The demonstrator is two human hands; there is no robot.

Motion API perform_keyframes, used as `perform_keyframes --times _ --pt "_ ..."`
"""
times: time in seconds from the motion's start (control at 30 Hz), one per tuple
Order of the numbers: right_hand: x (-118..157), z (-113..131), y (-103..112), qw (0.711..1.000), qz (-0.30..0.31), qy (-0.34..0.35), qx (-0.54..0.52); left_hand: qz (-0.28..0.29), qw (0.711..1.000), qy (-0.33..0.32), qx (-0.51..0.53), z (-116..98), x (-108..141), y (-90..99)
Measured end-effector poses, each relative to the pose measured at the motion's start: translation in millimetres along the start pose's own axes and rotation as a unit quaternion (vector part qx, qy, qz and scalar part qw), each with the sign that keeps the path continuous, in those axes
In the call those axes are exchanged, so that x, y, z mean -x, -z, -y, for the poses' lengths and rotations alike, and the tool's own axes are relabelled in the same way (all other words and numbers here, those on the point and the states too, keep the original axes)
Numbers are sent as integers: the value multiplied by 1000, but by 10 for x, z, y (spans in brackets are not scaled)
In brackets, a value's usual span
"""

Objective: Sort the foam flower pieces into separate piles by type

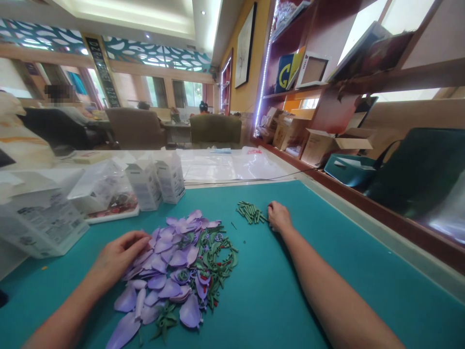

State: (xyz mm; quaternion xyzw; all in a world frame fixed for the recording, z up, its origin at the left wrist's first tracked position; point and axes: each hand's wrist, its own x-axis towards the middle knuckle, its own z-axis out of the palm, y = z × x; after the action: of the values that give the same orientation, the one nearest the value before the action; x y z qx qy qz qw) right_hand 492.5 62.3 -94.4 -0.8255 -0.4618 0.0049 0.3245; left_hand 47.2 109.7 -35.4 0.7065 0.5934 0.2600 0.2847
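Note:
My left hand (pixel 121 252) lies at the left edge of a heap of purple plastic petals (pixel 169 259). Its thumb and fingers come together against the petals; whether one is pinched between them is hidden. Green leaf-like and ring-shaped plastic pieces (pixel 221 257), with a few red bits, make up the heap's right side. Farther off, my right hand (pixel 279 216) is closed with its fingers curled down, just right of a small pile of short green rods (pixel 250 213). What its fingertips hold, if anything, is out of sight.
A teal mat (pixel 261 291) covers the table. White printed boxes (pixel 170 179) and a white tray (pixel 119 213) with reddish pieces stand at the left. Clear plastic sheeting (pixel 225 165) lies beyond the mat. Shelves with cardboard boxes (pixel 319 148) line the right. People sit farther back.

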Motion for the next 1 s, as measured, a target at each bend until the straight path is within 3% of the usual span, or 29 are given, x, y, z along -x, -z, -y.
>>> perform_keyframes --times 0.43,0.67,0.8,0.9,1.0 --pt "-107 -266 168 959 -27 -101 -262 -7 1000 10 23 184 -87 15" --pt "-51 -282 138 949 -65 -91 -296 -20 1000 9 21 172 -92 45" --pt "-16 -271 307 960 -72 -54 -265 -20 1000 13 14 133 -86 91" --pt "95 -263 524 973 -6 -14 -231 -33 999 31 18 101 -83 130" --pt "255 -232 711 976 159 47 -145 -40 998 36 28 81 -78 150"
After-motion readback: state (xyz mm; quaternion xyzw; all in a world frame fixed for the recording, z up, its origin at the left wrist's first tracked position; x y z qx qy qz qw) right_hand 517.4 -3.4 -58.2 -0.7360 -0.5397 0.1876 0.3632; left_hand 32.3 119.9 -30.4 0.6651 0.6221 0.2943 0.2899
